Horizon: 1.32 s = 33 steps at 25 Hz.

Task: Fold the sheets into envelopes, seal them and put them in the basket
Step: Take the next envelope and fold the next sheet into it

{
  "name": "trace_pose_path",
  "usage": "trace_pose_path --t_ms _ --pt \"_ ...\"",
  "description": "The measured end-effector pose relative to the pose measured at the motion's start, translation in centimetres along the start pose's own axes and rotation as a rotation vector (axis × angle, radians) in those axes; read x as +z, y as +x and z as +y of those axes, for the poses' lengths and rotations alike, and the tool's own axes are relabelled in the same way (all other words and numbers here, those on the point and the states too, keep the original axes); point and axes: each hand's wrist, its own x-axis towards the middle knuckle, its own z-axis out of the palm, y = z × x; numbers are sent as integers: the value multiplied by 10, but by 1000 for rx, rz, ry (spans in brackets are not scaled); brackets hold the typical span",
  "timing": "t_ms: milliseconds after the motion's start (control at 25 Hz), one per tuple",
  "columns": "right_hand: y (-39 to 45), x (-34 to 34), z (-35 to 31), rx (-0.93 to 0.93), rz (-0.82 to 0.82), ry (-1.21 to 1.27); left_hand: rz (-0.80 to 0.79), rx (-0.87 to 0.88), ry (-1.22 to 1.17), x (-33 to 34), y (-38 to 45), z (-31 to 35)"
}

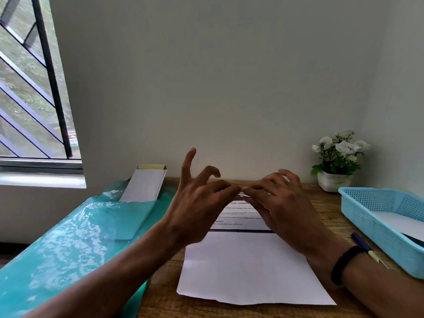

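Now both my hands, left hand (pixel 202 203) and right hand (pixel 275 200), pinch the sheet (pixel 250 267)'s far edge together; I should align corners squarely before creasing.

The only view came from a camera on the person's head, which looked forward and a little down, close over the wooden desk (pixel 325 216), and faced the plain wall (pixel 229 88) behind it.

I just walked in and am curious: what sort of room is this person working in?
Probably a home desk or small office corner: a wooden table against a plain wall, a barred window beside it, a white-flowered potted plant, and a light blue plastic basket for paperwork.
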Motion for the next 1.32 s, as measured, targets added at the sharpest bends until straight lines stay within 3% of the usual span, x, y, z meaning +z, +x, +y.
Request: trace_pose_path --t_ms 200,560,760,880,1080,1160,1320 --pt "-5 -3 26 87 -14 -64 56 -91 9 -5 -3 -31" --pt "-6 -15 32 188 -1 -23 -34 -238 15 1 -12 -57" --pt "-7 -17 28 263 39 38 -35 -389 -124 3 -12 -55" --pt "-8 -12 18 267 101 162 -93 -329 -122 6 -12 -43" --pt "-7 -12 -10 151 100 239 -187 -179 91 11 -6 -18" --pt "-8 -12 -16 287 63 403 -210 -177 144 9 -5 -17" --pt "0 -14 -21 818 45 884 -199 -128 191 3 -6 -9"
